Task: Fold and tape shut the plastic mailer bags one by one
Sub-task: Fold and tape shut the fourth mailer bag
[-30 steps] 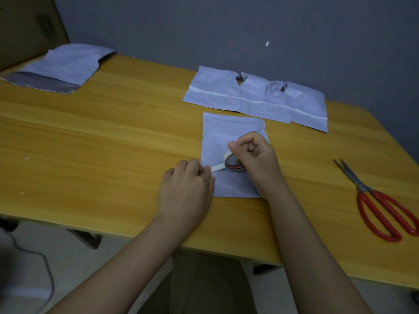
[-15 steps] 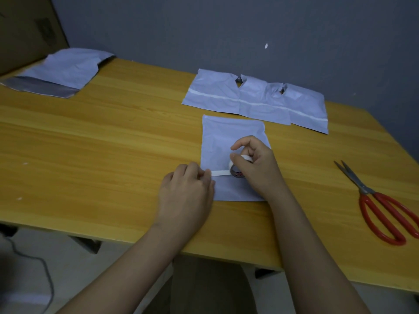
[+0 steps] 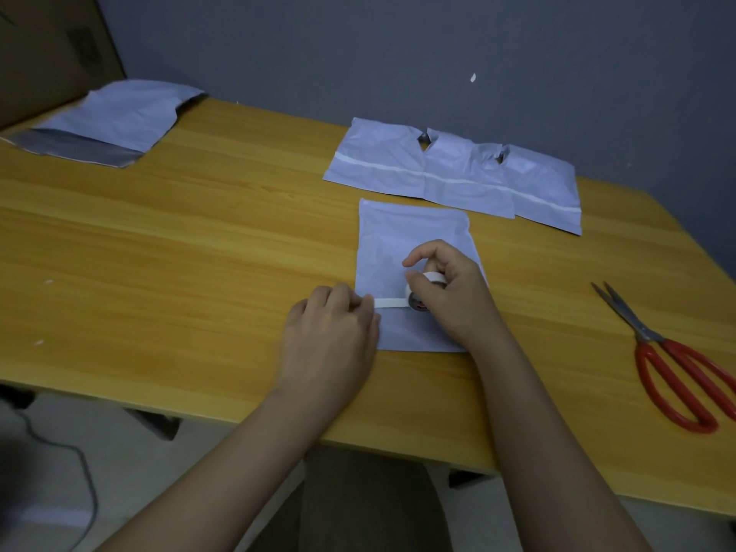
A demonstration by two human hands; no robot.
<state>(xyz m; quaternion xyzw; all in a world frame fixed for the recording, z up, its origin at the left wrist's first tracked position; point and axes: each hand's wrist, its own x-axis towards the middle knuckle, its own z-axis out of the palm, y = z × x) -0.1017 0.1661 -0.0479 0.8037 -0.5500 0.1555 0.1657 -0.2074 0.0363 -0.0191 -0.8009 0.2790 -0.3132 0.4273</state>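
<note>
Since a second ago I've rolled the tape roll [image 3: 423,290] rightward across the folded mailer bag [image 3: 412,237], so the strip of tape [image 3: 391,302] laid on it is longer now; it runs from my left hand [image 3: 332,332] at the bag's 9 o'clock edge to the roll near the bag's middle. My left grip has stayed put, fingers curled down over the free end of the tape, pinning it at the bag's edge. My right hand [image 3: 448,290] is clenched round the roll, thumb and fingers wrapped over its rim. The bag lies flat on the surface [image 3: 179,249] right in front of me, near the front edge.

I judge the taping about half across this bag; the strip has yet to reach the 3 o'clock edge, and then it needs cutting.

The red-handled scissors [image 3: 673,364] lie at 3 o'clock, well apart from the bag, so a hand must let go to fetch them. At 12 o'clock three taped bags [image 3: 450,173] lie in an overlapping row, just beyond the one in hand and not touching it. At 10 o'clock, well apart, sits a pile of unfolded bags [image 3: 115,125] beside a cardboard box [image 3: 47,53]. Nothing lies in the roll's path.
</note>
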